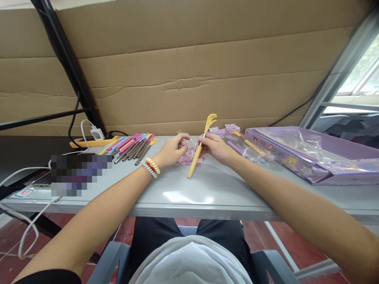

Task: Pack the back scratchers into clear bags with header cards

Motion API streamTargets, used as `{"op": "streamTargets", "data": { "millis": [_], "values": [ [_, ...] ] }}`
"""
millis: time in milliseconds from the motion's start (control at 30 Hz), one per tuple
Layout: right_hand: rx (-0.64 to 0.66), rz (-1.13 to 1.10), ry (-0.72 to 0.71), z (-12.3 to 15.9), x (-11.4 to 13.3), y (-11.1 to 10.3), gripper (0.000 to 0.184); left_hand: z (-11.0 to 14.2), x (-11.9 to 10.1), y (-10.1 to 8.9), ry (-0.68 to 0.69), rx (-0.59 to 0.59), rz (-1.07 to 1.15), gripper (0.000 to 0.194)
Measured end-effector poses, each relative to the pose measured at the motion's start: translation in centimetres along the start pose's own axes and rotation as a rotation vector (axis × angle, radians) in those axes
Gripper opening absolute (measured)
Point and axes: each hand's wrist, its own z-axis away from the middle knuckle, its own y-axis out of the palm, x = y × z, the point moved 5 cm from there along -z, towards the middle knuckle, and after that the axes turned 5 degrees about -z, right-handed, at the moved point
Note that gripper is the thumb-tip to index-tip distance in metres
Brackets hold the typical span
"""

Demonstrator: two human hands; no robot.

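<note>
A yellow back scratcher (pixel 194 162) with a claw-shaped head and a short metal shaft is pinched in my right hand (pixel 215 147), above the middle of the table. It leans, with its claw up and its handle end down toward me. To the left, my left hand (pixel 172 150) has its fingers curled at a clear plastic bag (pixel 191 148) and seems to grip its edge. Pink printed packaging (pixel 189 159) lies under the bag. Bagged back scratchers, including one with a yellow handle (pixel 253 147), lie to the right of my right hand.
Several loose back scratchers (pixel 130 148) with coloured claws and metal shafts lie in a pile at the left. A purple display box (pixel 296 157) with clear plastic inside stands at the right. White cables (pixel 29 221) and a charger (pixel 97 133) are at the left. Cardboard (pixel 189 71) rises behind.
</note>
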Motion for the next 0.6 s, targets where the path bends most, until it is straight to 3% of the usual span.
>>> {"op": "streamTargets", "data": {
  "millis": [100,267,367,467,600],
  "values": [
    [-0.063,-0.033,-0.122,-0.1,1.0,-0.8,0.031,0.1,-0.1,0.2,0.000,0.040,0.025,0.031],
    [-0.134,0.109,-0.238,0.2,2.2,-1.5,0.031,0.1,-0.1,0.3,-0.008,0.061,0.018,0.033],
    [-0.177,0.401,-0.391,0.7,3.1,-1.4,0.029,0.2,-0.2,0.3,-0.007,0.064,0.050,0.036],
    [-0.126,0.792,-0.545,1.1,3.1,-0.6,0.022,0.3,-0.6,0.4,0.013,0.097,0.147,0.045],
    [-0.049,0.966,-0.537,1.0,1.7,0.3,0.015,0.6,-0.9,0.6,0.010,0.177,0.298,0.060]
  ]
}}
